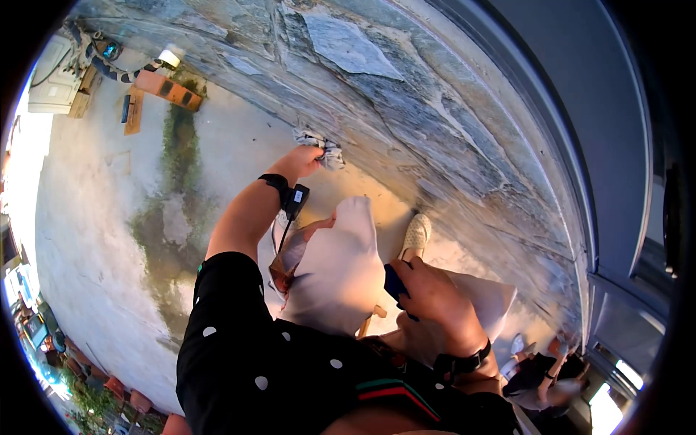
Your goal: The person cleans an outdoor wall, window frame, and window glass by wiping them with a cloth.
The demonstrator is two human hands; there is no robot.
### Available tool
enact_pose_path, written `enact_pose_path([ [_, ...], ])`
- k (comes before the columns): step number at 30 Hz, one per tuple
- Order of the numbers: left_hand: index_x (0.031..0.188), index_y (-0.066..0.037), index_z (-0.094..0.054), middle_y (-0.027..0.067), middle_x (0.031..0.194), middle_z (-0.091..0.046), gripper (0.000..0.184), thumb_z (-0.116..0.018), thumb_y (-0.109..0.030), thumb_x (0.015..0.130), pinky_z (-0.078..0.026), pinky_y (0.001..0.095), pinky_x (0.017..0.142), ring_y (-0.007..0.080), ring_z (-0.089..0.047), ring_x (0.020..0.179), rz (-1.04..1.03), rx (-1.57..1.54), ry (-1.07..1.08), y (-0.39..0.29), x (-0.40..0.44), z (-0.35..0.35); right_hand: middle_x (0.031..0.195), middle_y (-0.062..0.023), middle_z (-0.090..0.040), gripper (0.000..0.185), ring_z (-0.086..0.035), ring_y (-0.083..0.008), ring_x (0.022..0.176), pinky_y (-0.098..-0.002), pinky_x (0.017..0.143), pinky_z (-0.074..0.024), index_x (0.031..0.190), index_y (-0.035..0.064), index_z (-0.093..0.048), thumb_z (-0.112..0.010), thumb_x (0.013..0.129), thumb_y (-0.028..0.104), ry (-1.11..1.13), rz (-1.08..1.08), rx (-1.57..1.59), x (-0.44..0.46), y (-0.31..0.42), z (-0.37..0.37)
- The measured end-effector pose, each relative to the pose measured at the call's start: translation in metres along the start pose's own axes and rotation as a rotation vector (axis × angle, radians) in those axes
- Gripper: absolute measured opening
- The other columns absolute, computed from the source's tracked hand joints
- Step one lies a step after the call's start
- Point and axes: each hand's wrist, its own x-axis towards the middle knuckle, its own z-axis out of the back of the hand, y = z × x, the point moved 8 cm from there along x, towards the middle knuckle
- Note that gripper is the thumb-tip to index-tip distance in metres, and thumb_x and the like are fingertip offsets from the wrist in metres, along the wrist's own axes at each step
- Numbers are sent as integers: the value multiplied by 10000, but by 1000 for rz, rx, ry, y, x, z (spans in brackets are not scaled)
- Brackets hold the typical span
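My left hand (304,161) is closed on a crumpled grey-and-white cloth (331,154), held beside the foot of the stone wall (377,94). A black device is strapped to that wrist. Near my lap, my right hand (433,290) is closed round a dark blue object (395,284), mostly hidden by the fingers. Light-coloured fabric (337,254) covers my legs. A bag-like thing with a brown-and-red part (281,274) hangs under my left forearm. One light patterned shoe (417,233) shows on the floor.
Orange bricks (168,90), a wooden piece (133,110) and a white appliance (54,80) are at the upper left. Potted plants (90,399) line the lower left. Another person (540,373) is at the lower right, near a dark-framed window or door (616,217).
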Motion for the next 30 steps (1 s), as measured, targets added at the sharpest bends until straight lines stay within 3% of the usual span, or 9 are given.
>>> enact_pose_path([
  [2,1084,-4,-574,79,1034,-625,232,-499,53,872,-541,328,790,195,-623,923,68,12,120,28,-24,-51,1012,-212,-566,546,-605,-398,891,-457,766,-502,1260,81,-500,-651,737,124,12,-4,7,0,1,0],
  [5,1079,7,-571,87,1063,-626,243,-492,73,858,-549,326,820,206,-634,952,30,57,84,25,-49,-84,1005,-214,-560,548,-602,-399,890,-452,769,-500,1259,76,-502,-651,733,121,47,-13,33,-1,0,-4],
  [9,1078,8,-572,100,1062,-630,255,-495,83,847,-560,333,813,223,-642,975,-58,71,207,-19,-67,-76,1009,-217,-566,518,-612,-400,871,-458,762,-509,1238,68,-499,-642,742,103,-28,42,22,-4,3,0],
  [15,1017,16,-599,102,995,-636,178,-540,42,852,-559,337,751,228,-636,885,-181,90,69,-121,-128,-44,1009,-210,-559,522,-617,-392,872,-455,761,-514,1245,72,-499,-646,744,103,-29,44,1,-8,4,1],
  [18,1009,18,-601,109,997,-634,162,-531,30,863,-560,336,753,223,-636,888,-191,85,14,-131,-131,-37,1020,-201,-543,560,-612,-386,885,-443,766,-511,1268,80,-505,-664,733,118,-21,26,-1,-9,0,-1],
  [22,1050,16,-579,114,1020,-625,175,-536,17,881,-566,316,787,205,-633,923,-147,63,-44,-94,-130,-71,1018,-199,-543,551,-616,-384,876,-441,761,-512,1266,78,-504,-660,738,117,-23,7,-9,-9,-2,-3],
  [30,1065,27,-588,104,1044,-641,185,-487,-9,915,-562,303,833,194,-646,927,149,54,173,24,-89,-143,1004,-199,-550,558,-615,-391,876,-449,753,-511,1273,96,-490,-661,743,127,9,-7,-4,-4,2,1],
])
